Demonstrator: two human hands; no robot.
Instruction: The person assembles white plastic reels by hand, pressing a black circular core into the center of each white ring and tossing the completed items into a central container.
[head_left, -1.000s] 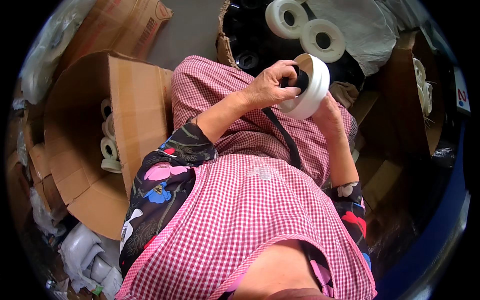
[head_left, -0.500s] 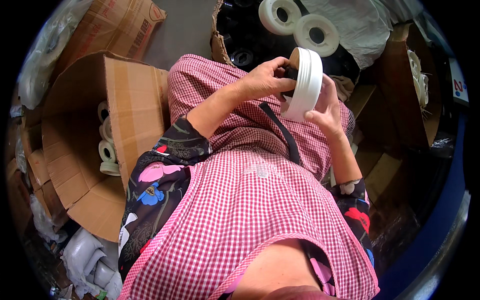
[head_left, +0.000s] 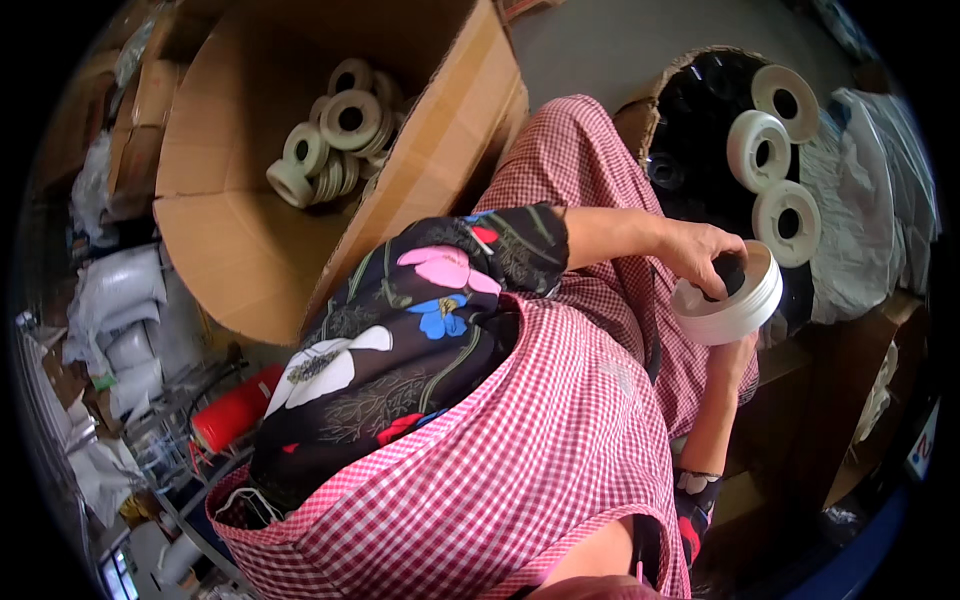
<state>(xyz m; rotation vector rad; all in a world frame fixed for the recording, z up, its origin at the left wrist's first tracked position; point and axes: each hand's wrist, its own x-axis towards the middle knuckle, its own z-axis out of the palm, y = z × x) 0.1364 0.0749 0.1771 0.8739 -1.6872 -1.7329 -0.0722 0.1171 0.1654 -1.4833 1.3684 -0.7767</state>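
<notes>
A white plastic ring point(head_left: 742, 316) with a ribbed outer wall is held over my lap, its hollow side tilted up. My right hand point(head_left: 733, 362) grips it from below, its fingers mostly hidden by the ring. From the left, my left hand point(head_left: 695, 252) reaches into the hollow, fingers bent round a small black piece point(head_left: 730, 272) whose full shape is hidden. Just beyond the ring, three white round flanged pieces point(head_left: 757, 150) with centre holes lie on a carton of black round parts point(head_left: 705, 110).
A large open cardboard box point(head_left: 240, 225) at my left holds a pile of white ringed pieces point(head_left: 350, 118). Grey plastic sheeting point(head_left: 865, 200) hangs at the right, above another carton point(head_left: 810, 400). White sacks point(head_left: 120, 300) and a red cylinder point(head_left: 235, 408) stand at far left.
My view has swung left, bringing more of the large box into sight. The white ring has tipped from upright to hollow side up. Both hands stay on their pieces.
</notes>
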